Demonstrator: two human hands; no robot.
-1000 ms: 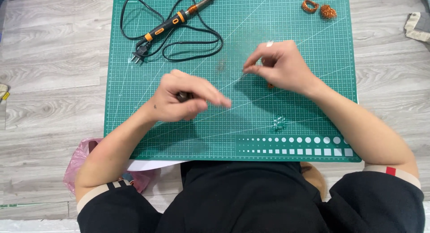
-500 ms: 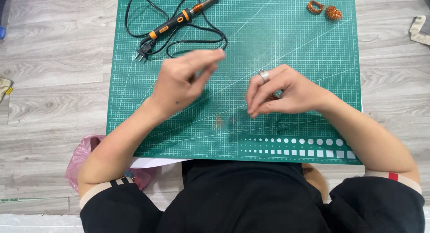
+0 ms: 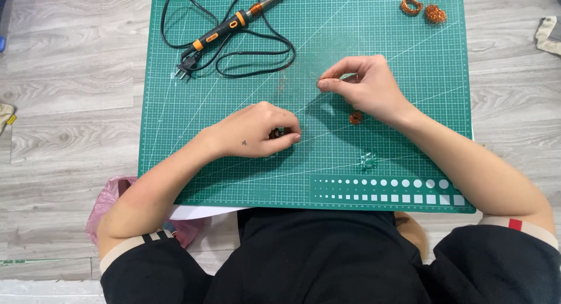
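Observation:
My left hand rests on the green cutting mat near its middle, fingers curled around a small dark coil, mostly hidden under the fingertips. My right hand hovers further up and to the right, thumb and forefinger pinched together on what looks like a thin copper wire; the wire itself is too fine to make out. A small copper coil lies on the mat just below my right hand.
A soldering iron with orange-and-black handle and looped black cord lies at the mat's top left. Two copper wire bundles sit at the top right. A pink plastic bag lies on the wooden floor beside my left arm.
My left hand dropped from the upper mat back toward the middle and closed over the small coil. My right hand rose up and away from it, fingers pinched.

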